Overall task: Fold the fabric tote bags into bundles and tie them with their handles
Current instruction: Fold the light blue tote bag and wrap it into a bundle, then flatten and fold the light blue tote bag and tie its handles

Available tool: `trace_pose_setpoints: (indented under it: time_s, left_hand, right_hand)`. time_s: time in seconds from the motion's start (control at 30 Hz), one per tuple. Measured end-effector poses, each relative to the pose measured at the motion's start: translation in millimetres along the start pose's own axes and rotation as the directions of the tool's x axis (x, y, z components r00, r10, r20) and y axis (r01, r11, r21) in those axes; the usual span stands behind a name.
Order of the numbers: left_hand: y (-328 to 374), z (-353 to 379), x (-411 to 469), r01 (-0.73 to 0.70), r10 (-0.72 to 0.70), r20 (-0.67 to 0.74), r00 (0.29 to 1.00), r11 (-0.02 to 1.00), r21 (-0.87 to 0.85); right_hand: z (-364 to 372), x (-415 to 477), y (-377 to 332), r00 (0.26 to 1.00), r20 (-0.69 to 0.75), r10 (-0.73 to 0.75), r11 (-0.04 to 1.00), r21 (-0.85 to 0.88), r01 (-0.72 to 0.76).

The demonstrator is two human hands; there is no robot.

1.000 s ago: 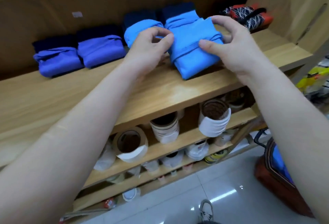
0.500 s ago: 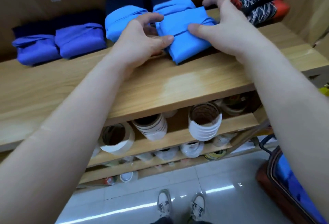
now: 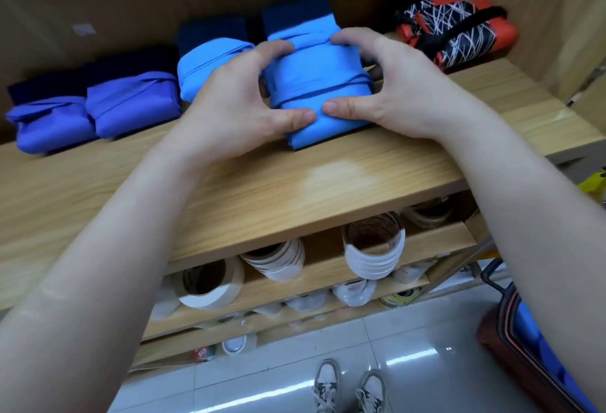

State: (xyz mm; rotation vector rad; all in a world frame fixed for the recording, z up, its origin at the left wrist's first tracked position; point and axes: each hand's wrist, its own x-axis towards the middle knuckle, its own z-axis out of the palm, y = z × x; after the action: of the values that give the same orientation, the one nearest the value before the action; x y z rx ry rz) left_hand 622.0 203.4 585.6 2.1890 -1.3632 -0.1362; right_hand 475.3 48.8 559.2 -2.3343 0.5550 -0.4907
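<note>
Item: light-blue bundle (image 3: 316, 65), handle-tied, on the shelf (image 3: 295, 183) beside its twin (image 3: 210, 68). My left hand (image 3: 239, 101) and right hand (image 3: 403, 84) both clasp it. I would seat it square, with the handle wrap (image 3: 328, 93) snug.

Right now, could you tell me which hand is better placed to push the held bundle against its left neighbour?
The right hand, probably: its grip takes the held bundle from the right, free to push leftward; the left hand sits between it and the neighbouring bundle.

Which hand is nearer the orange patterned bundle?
Right. The orange patterned bundle lies just beyond the right hand; the left hand is farther, across the held blue bundle.
</note>
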Motion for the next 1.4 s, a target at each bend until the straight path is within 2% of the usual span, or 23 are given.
trace_pose_setpoints:
  time_s: [0.13,0.23,0.33,0.4,0.5,0.63,0.73,0.8,0.87,1.0,1.1,1.17,1.27,1.4]
  left_hand:
    - [-7.4,-0.9,7.0,-0.002,0.004,-0.054,0.999,0.999,0.041]
    - [-12.2,0.9,4.6,-0.064,0.069,-0.103,0.992,0.997,0.053]
    - [-15.0,0.2,-1.7,-0.130,0.133,-0.164,0.978,0.991,0.029]
    - [-13.3,-1.6,-8.5,-0.156,0.154,-0.253,0.955,0.988,0.014]
    - [-0.9,-2.4,-28.3,-0.227,0.215,-0.348,0.912,0.974,0.007]
    - [19.6,5.1,-62.7,-0.329,0.308,-0.254,0.917,0.943,-0.047]
    - [29.7,20.8,-84.1,-0.460,0.443,-0.182,0.878,0.886,-0.059]
    - [33.6,37.6,-98.3,-0.548,0.535,-0.136,0.834,0.833,-0.078]
    - [35.2,59.5,-112.9,-0.607,0.606,-0.055,0.794,0.784,-0.128]
    - [29.1,116.5,-131.0,-0.643,0.678,0.199,0.708,0.735,-0.215]
    - [20.4,167.3,-136.7,-0.584,0.620,0.400,0.675,0.780,-0.224]
    - [14.9,201.3,-139.8,-0.538,0.545,0.521,0.657,0.823,-0.182]
    - [14.6,252.1,-145.0,-0.504,0.457,0.632,0.626,0.855,-0.119]
    - [40.4,315.6,-157.6,-0.447,0.373,0.698,0.611,0.891,-0.085]
  right_hand:
    - [-0.2,-1.7,2.4,1.000,0.007,0.007,0.995,0.099,-0.008]
    - [-2.1,-7.8,5.0,0.999,-0.038,0.025,0.990,0.141,-0.020]
    - [-5.8,-18.4,7.7,0.990,-0.142,0.021,0.988,0.153,0.001]
    - [-9.9,-30.2,8.0,0.973,-0.232,0.015,0.990,0.143,0.019]
    - [-15.3,-57.8,10.3,0.928,-0.371,-0.028,0.997,0.055,0.052]
    - [-15.1,-105.7,15.1,0.861,-0.486,-0.151,0.988,-0.105,0.114]
    - [-13.6,-145.5,19.6,0.817,-0.539,-0.205,0.962,-0.264,0.067]
    - [-9.7,-173.5,24.0,0.822,-0.534,-0.199,0.946,-0.322,0.019]
    - [-1.6,-202.2,32.0,0.859,-0.483,-0.169,0.918,-0.395,-0.041]
    - [20.6,-264.0,59.0,0.925,-0.380,0.009,0.808,-0.542,-0.230]
    - [34.9,-317.1,88.0,0.897,-0.368,0.244,0.730,-0.540,-0.420]
    - [43.1,-354.4,108.5,0.839,-0.344,0.422,0.657,-0.521,-0.545]
    - [50.7,-411.1,137.8,0.688,-0.315,0.653,0.529,-0.460,-0.713]
    - [46.4,-483.3,175.0,0.526,-0.302,0.795,0.419,-0.353,-0.837]
